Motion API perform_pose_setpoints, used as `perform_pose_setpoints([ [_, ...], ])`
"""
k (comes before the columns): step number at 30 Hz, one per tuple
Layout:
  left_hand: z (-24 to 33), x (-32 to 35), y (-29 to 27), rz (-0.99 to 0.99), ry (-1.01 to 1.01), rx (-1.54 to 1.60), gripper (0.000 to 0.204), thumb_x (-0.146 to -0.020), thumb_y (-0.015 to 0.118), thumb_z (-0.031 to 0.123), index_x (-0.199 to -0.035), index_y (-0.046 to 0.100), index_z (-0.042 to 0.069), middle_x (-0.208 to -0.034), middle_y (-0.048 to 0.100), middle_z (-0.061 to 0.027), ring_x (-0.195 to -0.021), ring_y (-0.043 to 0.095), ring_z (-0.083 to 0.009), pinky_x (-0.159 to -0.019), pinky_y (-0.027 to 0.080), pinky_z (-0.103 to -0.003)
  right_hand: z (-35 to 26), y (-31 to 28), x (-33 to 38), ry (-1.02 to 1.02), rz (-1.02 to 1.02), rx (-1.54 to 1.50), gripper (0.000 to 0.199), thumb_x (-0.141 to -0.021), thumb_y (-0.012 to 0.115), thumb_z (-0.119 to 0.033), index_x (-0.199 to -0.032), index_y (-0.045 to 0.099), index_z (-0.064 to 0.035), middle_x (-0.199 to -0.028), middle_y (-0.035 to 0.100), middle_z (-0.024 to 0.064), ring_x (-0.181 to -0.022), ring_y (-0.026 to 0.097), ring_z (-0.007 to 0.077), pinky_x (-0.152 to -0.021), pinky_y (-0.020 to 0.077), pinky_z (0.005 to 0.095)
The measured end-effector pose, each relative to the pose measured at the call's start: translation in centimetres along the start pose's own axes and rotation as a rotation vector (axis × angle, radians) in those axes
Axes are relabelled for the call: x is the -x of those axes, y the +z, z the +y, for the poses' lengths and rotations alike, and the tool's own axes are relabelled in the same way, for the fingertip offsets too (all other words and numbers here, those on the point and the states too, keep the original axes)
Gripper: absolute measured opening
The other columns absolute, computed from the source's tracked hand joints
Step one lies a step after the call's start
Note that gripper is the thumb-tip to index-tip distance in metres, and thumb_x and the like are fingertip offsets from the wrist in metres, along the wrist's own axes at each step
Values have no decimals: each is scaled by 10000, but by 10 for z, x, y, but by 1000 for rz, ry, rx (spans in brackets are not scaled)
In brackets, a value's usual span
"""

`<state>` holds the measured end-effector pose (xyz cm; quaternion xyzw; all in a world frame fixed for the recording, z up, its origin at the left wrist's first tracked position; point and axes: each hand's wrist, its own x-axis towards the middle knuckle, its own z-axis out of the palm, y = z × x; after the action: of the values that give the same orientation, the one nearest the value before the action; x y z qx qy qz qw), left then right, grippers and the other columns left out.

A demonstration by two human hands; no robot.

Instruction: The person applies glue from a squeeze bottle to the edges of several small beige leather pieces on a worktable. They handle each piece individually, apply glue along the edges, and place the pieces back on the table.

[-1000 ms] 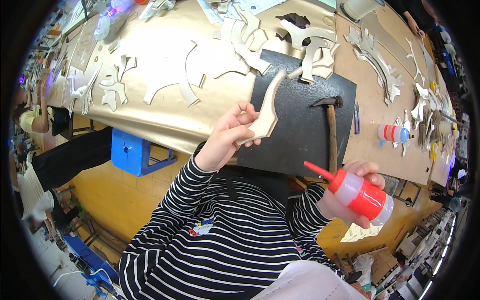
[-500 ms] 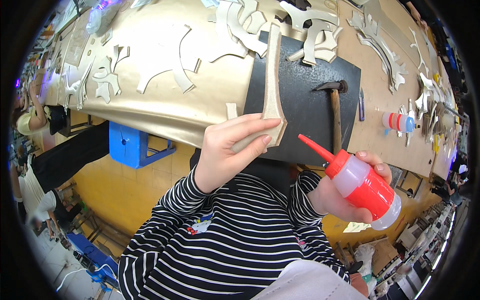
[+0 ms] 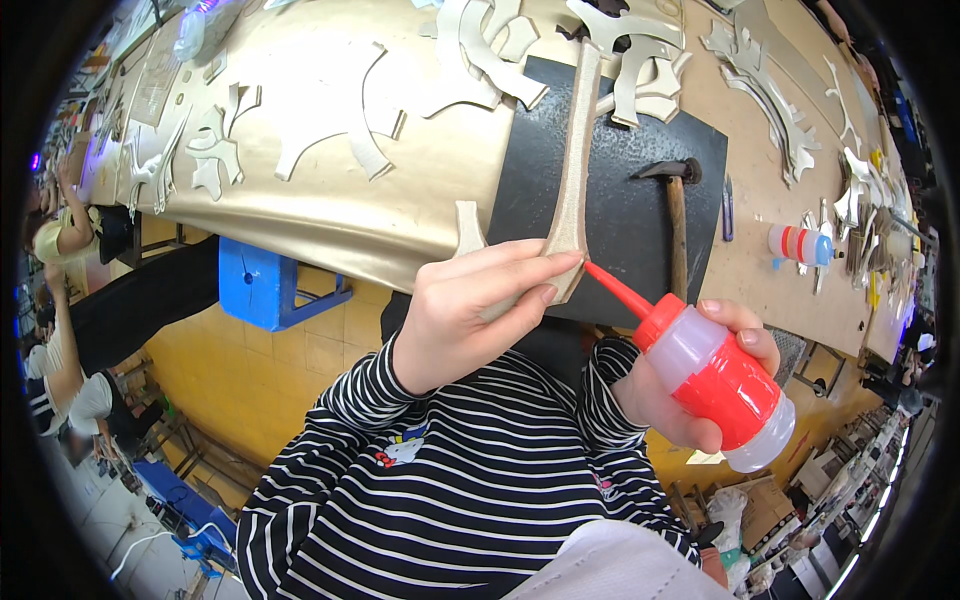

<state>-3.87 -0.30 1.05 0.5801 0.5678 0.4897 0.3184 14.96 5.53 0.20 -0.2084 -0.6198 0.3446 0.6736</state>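
Observation:
My left hand [image 3: 475, 310] grips the near end of a long, pale curved cut-out piece [image 3: 574, 170], holding it on edge above the black mat [image 3: 620, 215]. In my right hand [image 3: 690, 375] is a clear squeeze bottle with a red band and red nozzle [image 3: 715, 375]. The nozzle tip touches the near end of the piece, right beside my left fingers. Both sleeves are black with white stripes.
A hammer [image 3: 675, 225] lies on the black mat. Several pale cut-out shapes [image 3: 340, 110] are spread over a gold sheet on the bench. A second red-banded bottle [image 3: 800, 245] lies at the right. A blue stool [image 3: 270, 285] stands under the bench; people sit at the far left.
My left hand turned the piece on edge and brought it nearer. My right hand raised the bottle until its nozzle tip met the piece's near end.

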Motion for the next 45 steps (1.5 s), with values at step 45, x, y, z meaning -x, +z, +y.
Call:
perform_pose_setpoints([
  [45, -2, -1, -6, 38, -7, -38, 359, -740, 645, -34, -1096, 643, 5, -964, 669, -164, -830, 667, -221, -724, 511, -272, -10, 2, -4, -17, -283, 187, 757, -805, 523, -658, -1017, 441, 64, -999, 516, 162, -730, 601, 314, -572, 469, 313],
])
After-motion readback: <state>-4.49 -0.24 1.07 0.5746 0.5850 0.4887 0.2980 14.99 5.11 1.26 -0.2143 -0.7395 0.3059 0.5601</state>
